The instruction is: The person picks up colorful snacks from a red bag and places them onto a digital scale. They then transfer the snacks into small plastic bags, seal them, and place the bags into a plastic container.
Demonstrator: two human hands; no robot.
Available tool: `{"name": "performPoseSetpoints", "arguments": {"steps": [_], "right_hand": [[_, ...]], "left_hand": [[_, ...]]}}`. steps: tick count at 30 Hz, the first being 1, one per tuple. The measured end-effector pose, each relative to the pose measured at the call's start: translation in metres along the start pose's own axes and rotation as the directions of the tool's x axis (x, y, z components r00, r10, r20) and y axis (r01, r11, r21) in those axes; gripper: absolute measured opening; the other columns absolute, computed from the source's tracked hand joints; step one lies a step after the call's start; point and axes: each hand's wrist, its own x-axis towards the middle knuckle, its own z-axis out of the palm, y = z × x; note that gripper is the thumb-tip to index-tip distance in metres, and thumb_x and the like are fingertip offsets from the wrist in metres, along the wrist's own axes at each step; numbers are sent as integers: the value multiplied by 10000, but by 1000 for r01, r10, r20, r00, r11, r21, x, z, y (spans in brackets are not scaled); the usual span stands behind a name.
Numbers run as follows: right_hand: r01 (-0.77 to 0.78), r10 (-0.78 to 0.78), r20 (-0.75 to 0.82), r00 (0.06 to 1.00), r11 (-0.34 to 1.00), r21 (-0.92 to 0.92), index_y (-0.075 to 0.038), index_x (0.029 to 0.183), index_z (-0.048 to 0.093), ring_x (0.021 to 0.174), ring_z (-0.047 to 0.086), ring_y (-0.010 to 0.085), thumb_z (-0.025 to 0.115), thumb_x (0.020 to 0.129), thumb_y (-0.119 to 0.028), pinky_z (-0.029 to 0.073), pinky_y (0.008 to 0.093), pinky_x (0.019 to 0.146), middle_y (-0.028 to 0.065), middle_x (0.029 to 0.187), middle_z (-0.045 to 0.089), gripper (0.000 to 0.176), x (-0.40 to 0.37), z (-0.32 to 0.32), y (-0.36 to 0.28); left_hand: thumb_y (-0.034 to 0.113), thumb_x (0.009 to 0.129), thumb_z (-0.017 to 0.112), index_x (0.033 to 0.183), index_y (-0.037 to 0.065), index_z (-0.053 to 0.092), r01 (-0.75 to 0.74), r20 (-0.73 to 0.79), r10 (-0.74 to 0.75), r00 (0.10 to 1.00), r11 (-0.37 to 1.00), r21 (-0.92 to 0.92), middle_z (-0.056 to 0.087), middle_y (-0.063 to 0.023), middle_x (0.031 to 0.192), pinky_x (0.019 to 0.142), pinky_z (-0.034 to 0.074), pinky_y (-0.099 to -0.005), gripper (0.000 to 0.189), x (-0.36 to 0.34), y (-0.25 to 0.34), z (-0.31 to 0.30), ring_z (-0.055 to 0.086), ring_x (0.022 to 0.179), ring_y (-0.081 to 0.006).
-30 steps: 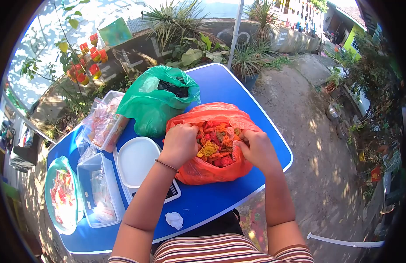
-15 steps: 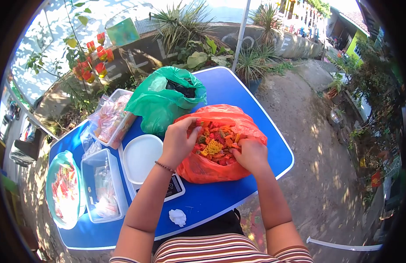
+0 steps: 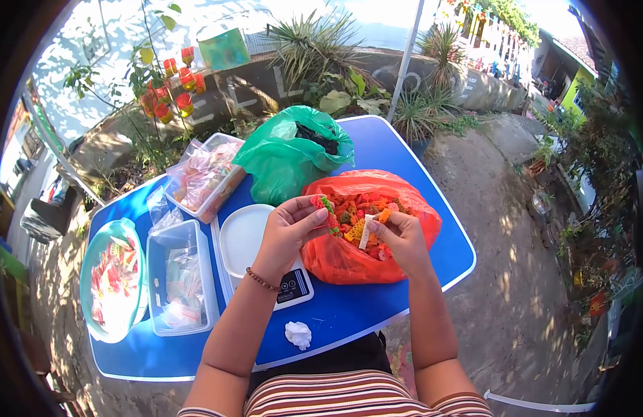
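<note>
An orange-red plastic bag (image 3: 356, 267) stands open on the table, full of small red, orange and yellow crackers (image 3: 350, 222), some of them lattice-shaped. Above its left side, my left hand (image 3: 283, 233) pinches red and green crackers (image 3: 327, 208) between thumb and fingers. My right hand (image 3: 408, 247) is closed over the bag's right side, gripping a pale, flat strip (image 3: 366, 231) together with an orange cracker (image 3: 384, 216). Behind the bag sits a green plastic bag (image 3: 283, 170) with black plastic showing in its mouth. A white kitchen scale (image 3: 248, 240) lies left of my left hand.
On the left of the blue table (image 3: 366, 142) are a clear tub (image 3: 213, 201) of packets, another tub (image 3: 213, 313) holding clear bags, and a turquoise basin (image 3: 92, 316) with red-and-white packets. Crumpled white paper (image 3: 298, 335) lies near the front edge. A pole (image 3: 407, 62) rises behind.
Both hands have come up from among the crackers, now with pieces between their fingers. The pale strip has appeared in my right hand. The camera view has shifted slightly left.
</note>
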Motion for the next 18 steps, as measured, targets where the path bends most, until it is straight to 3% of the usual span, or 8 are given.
{"name": "performPoseSetpoints", "arguments": {"steps": [2,4,8,12,15,16,18], "right_hand": [[-44,47,56,997,998,-50,45,1019,714,783,609,32,718,989,-135,489,234,666,22,859,708,182,-5,13,-10],[35,-32,67,997,998,-53,41,1006,716,785,611,38,711,993,-133,492,236,672,21,856,705,175,0,25,4],[98,-84,198,977,993,-64,49,1004,714,764,617,61,713,990,-147,497,255,671,31,830,696,196,10,61,5],[75,3,358,934,976,-205,68,1019,718,733,602,60,733,968,-146,497,266,660,42,825,712,220,20,119,1],[262,-80,410,909,873,-411,71,1020,722,700,623,108,750,941,-156,494,309,642,115,793,704,242,36,156,16],[263,-76,411,909,867,-422,76,1017,719,674,637,167,755,921,-163,489,343,634,178,787,689,259,40,166,20],[322,-91,431,898,803,-501,72,1053,720,699,662,189,751,916,-137,513,349,647,181,821,703,252,44,175,19]], "left_hand": [[104,972,718,1235,-14,641,-50,-13,53,999,988,149,744,-123,1151,896,626,-347,299,-17,6,-7,741,983,-192],[105,962,728,1223,-23,643,-153,-2,159,987,950,274,752,-137,1133,883,628,-341,303,-31,5,-24,747,965,-193],[93,964,718,1207,-43,635,-109,-173,176,969,935,338,752,-170,1103,827,637,-326,291,-64,20,-57,750,978,-201],[103,947,739,1171,-60,644,5,-308,144,940,900,436,772,-150,1020,791,620,-304,293,-81,25,-82,754,864,-165],[99,927,739,1185,-58,647,64,-329,196,924,769,637,774,-168,999,768,611,-314,315,-77,20,-94,758,865,-171],[101,905,737,1218,-60,659,62,-334,228,915,737,673,772,-200,990,767,607,-330,360,-73,16,-99,767,869,-206],[106,901,737,1242,-63,664,48,-337,303,892,676,735,769,-213,1000,777,610,-338,387,-68,13,-103,771,875,-239]]}}
